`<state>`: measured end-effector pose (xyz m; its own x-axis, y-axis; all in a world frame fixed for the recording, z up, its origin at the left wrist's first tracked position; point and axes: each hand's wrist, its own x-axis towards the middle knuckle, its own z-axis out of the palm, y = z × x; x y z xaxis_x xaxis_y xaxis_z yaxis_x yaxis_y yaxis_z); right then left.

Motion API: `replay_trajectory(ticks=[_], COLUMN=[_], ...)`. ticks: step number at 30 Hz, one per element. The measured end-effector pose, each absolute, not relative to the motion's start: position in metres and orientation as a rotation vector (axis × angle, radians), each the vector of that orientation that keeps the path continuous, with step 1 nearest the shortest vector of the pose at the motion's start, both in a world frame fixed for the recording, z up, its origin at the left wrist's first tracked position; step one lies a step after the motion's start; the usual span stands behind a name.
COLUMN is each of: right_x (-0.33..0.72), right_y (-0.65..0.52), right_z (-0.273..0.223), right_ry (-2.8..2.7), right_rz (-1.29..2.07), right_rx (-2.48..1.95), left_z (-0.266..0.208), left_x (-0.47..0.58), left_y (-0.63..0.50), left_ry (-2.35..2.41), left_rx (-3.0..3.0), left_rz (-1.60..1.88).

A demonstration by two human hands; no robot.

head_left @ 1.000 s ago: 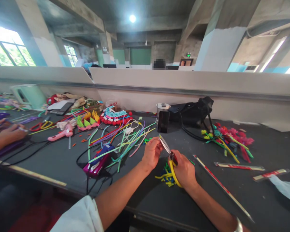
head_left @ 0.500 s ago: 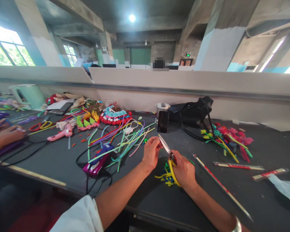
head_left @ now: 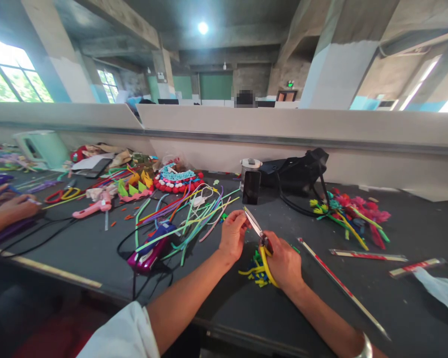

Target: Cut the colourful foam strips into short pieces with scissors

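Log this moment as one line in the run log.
Right hand: holds yellow-handled scissors | left hand: near their tips, hold unclear | table: multicoloured pieces between forearms | beyond: upright phone

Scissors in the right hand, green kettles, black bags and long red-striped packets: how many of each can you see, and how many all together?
Scissors in the right hand: 1
Green kettle: 1
Black bag: 1
Red-striped packets: 3
Total: 6

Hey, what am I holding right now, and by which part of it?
Your right hand holds scissors by the yellow handle. Your left hand is beside the blades; whether it grips anything can't be told.
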<state>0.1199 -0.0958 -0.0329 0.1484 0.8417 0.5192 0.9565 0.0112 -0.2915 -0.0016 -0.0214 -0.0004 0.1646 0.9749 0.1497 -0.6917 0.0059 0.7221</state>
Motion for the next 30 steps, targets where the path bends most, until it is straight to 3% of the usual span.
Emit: replay_trajectory(ticks=[30], right_x=[0.1204], right_y=[-0.0958], right_z=[-0.0357], right_ry=[-1.766], right_rz=[-0.170], right_rx=[-1.777], left_z=[0.0002], left_x=[-0.0031], left_y=[-0.0215], left_ry=[0.489], left_rx=[0.842], left_rz=[1.384])
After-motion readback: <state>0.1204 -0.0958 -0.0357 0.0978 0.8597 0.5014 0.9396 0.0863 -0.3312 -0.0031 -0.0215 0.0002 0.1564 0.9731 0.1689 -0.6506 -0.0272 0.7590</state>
